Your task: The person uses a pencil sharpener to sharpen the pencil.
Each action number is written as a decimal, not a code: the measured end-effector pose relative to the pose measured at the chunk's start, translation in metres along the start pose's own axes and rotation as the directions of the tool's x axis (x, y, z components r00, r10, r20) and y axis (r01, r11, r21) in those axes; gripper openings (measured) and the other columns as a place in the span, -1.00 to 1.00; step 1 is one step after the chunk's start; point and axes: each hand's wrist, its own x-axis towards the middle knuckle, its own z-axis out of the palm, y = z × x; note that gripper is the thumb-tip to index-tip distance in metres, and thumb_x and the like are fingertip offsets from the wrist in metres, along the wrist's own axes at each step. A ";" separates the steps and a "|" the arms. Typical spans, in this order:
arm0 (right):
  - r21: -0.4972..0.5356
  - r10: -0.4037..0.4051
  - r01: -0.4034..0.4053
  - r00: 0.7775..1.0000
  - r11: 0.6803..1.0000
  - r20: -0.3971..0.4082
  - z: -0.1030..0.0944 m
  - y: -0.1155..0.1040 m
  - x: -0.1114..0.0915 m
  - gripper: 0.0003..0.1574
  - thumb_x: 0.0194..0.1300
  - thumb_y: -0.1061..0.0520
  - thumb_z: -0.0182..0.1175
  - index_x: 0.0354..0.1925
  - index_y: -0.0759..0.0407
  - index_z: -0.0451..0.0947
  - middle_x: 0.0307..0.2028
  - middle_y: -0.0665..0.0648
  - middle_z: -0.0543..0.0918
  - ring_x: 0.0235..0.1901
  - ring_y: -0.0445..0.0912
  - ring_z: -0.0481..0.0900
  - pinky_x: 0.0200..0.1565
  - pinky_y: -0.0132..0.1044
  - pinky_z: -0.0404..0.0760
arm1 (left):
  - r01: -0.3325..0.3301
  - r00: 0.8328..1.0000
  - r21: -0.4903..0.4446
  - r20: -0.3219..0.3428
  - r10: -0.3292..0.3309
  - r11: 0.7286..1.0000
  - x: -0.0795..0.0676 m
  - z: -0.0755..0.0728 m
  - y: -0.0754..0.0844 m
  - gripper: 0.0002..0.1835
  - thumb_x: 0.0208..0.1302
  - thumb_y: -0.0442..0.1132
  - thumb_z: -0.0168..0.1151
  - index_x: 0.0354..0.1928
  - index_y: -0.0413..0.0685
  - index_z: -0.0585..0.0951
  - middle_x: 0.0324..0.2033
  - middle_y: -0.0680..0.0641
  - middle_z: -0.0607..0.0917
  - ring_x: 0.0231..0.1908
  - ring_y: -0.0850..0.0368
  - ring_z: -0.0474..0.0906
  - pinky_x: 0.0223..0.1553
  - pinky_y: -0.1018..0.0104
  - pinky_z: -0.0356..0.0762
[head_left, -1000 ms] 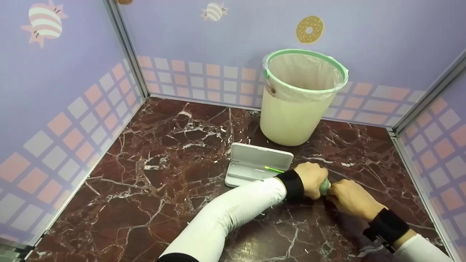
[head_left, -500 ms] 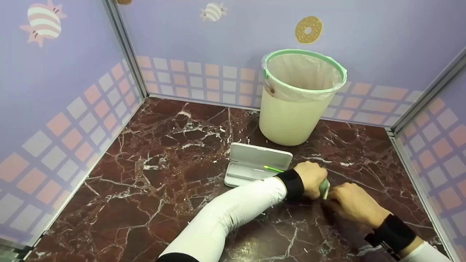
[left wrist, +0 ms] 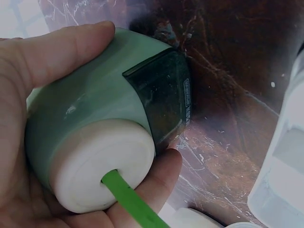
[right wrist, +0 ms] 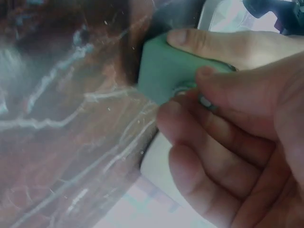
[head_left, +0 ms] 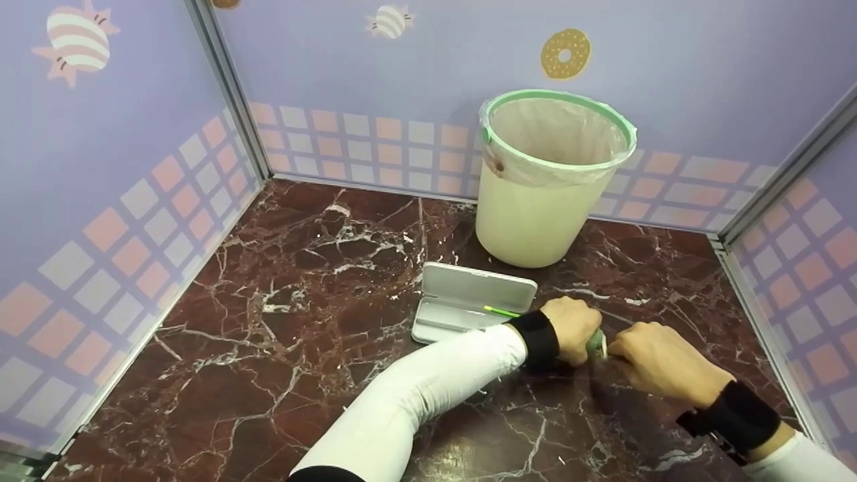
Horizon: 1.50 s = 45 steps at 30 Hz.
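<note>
My left hand grips a green pencil sharpener with a white round front and a dark see-through shavings drawer. A green pencil stands in the hole of the white front, seen in the left wrist view. To the right of the sharpener, my right hand pinches a small crank knob between thumb and forefinger. Most of the crank is hidden behind the fingers. In the head view the left hand covers much of the sharpener.
Behind the left wrist lies an open white pencil case; a green stick with a yellowish end overlaps it. A cream bin with a green rim and plastic liner stands at the back. Patterned walls border the marbled table.
The right hand dips slightly, then rises and shifts a little right, with the crank turning beside the sharpener. My left hand holds the sharpener in the same spot.
</note>
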 end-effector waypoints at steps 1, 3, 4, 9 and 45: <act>-0.010 -0.003 0.003 1.000 1.000 0.001 -0.001 0.000 0.000 -0.39 0.01 0.33 0.53 -0.66 -0.20 0.35 -0.62 -0.31 0.30 -0.58 -0.40 0.10 -0.51 -0.41 0.20 | -0.001 1.000 0.001 0.001 0.001 1.000 0.000 0.000 0.000 -0.72 0.08 -0.04 0.60 -0.21 0.23 0.69 -0.20 0.11 0.83 -0.22 0.11 0.77 -0.20 0.17 0.81; -0.031 -0.005 0.004 1.000 1.000 -0.006 -0.002 0.001 0.000 -0.39 0.01 0.31 0.54 -0.67 -0.21 0.34 -0.62 -0.31 0.31 -0.59 -0.39 0.11 -0.53 -0.39 0.21 | -0.004 1.000 0.000 -0.004 0.004 1.000 0.000 -0.001 0.001 -0.73 0.08 -0.05 0.60 -0.22 0.22 0.69 -0.20 0.11 0.83 -0.23 0.11 0.77 -0.21 0.16 0.82; -0.038 -0.004 0.004 1.000 0.999 -0.011 -0.002 0.001 0.000 -0.39 0.01 0.30 0.54 -0.67 -0.21 0.34 -0.62 -0.30 0.31 -0.59 -0.38 0.12 -0.54 -0.37 0.21 | -0.002 1.000 0.003 -0.004 0.002 1.000 -0.001 -0.001 0.001 -0.74 0.08 -0.05 0.60 -0.23 0.23 0.69 -0.20 0.11 0.83 -0.22 0.11 0.77 -0.21 0.17 0.82; -0.053 -0.018 0.015 0.999 0.998 -0.050 -0.004 0.003 0.002 -0.39 0.00 0.31 0.52 -0.67 -0.20 0.32 -0.63 -0.30 0.32 -0.59 -0.37 0.14 -0.56 -0.34 0.23 | 0.008 1.000 0.009 -0.004 -0.008 1.000 -0.002 -0.001 0.000 -0.74 0.09 -0.04 0.60 -0.26 0.23 0.66 -0.19 0.11 0.84 -0.22 0.11 0.78 -0.19 0.16 0.84; -0.012 0.074 -0.073 0.996 0.997 0.047 -0.026 0.019 0.023 -0.40 -0.06 0.33 0.56 -0.71 -0.23 0.40 -0.65 -0.28 0.28 -0.61 -0.31 0.18 -0.53 -0.32 0.25 | -0.049 0.999 0.005 0.005 0.049 0.999 0.001 0.002 -0.008 -0.63 0.10 -0.03 0.61 -0.09 0.19 0.66 -0.17 0.09 0.82 -0.16 0.07 0.81 -0.16 0.14 0.82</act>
